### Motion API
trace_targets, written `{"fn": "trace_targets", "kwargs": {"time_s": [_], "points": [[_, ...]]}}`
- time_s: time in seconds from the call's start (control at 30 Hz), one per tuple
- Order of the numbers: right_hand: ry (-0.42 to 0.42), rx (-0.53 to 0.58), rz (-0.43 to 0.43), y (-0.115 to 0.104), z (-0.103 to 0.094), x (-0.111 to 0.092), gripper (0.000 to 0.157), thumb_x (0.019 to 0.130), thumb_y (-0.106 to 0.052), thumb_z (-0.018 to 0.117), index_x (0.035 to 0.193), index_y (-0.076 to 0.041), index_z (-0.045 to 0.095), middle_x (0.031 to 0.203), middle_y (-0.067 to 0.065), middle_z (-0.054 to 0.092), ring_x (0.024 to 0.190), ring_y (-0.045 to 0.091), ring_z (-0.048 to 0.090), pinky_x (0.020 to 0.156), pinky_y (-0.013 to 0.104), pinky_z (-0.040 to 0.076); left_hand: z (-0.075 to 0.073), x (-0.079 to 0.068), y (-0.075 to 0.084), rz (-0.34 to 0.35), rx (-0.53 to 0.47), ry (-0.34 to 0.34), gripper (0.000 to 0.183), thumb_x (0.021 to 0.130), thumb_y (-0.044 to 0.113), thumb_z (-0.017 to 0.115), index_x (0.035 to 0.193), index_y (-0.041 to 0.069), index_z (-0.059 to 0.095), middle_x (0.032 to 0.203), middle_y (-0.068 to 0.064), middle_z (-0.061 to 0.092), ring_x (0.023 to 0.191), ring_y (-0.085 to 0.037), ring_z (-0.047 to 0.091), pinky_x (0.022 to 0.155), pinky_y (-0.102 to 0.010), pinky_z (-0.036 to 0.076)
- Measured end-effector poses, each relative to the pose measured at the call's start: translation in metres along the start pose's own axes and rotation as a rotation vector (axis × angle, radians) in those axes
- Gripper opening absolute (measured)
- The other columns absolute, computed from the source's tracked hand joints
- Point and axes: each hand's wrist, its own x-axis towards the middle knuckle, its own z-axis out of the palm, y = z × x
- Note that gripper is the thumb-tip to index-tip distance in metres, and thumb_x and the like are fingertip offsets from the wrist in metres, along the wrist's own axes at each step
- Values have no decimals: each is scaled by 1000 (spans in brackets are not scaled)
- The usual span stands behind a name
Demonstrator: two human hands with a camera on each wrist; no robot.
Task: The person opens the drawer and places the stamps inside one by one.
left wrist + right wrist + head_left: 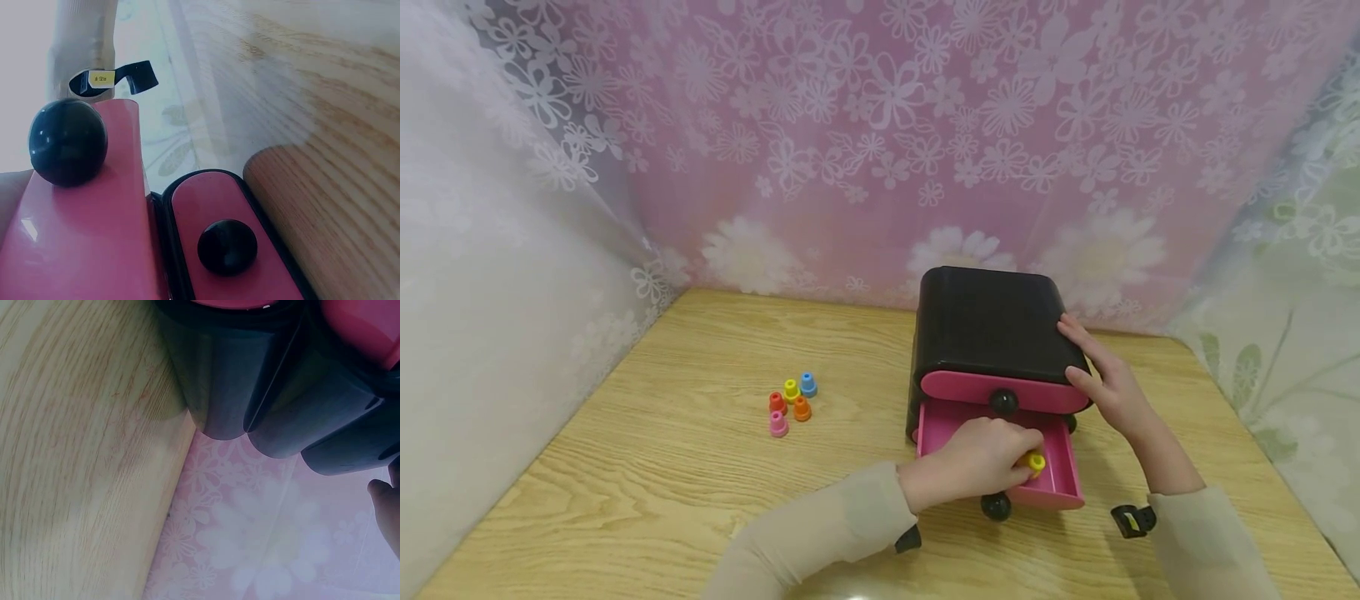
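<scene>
A small black cabinet with pink drawers stands on the table. Its middle drawer is pulled out, with a black knob on the front. Inside this drawer my left hand pinches a small yellow cone-shaped peg between thumb and fingers. My right hand rests with spread fingers against the cabinet's right top edge; part of it shows at the border of the right wrist view. In the left wrist view, the drawer front and its knob fill the left side, and my left fingers are hidden.
Left of the cabinet stand several small cone-shaped pegs, among them a blue one, an orange one and a pink one. The closed top drawer overhangs the open one. Flowered curtains border the wooden table.
</scene>
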Motion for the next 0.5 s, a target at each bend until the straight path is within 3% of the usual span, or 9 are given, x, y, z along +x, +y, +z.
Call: {"fn": "trace_targets", "kwargs": {"time_s": [0.23, 0.5], "points": [[1, -2, 15, 6, 0, -1, 47, 84, 5, 48, 128, 10, 36, 136, 28, 26, 129, 13, 22, 97, 13, 20, 2, 3, -1, -23, -19, -40, 13, 80, 26, 65, 83, 20, 55, 65, 13, 46, 57, 1, 41, 51, -11, 30], [4, -16, 18, 31, 0, -5, 46, 85, 2, 48, 130, 7, 36, 137, 25, 27, 129, 12, 21, 97, 13, 20, 3, 5, 0, -59, -21, -55, 15, 79, 27, 67, 81, 20, 54, 63, 12, 45, 55, 1, 42, 50, -11, 31]]}}
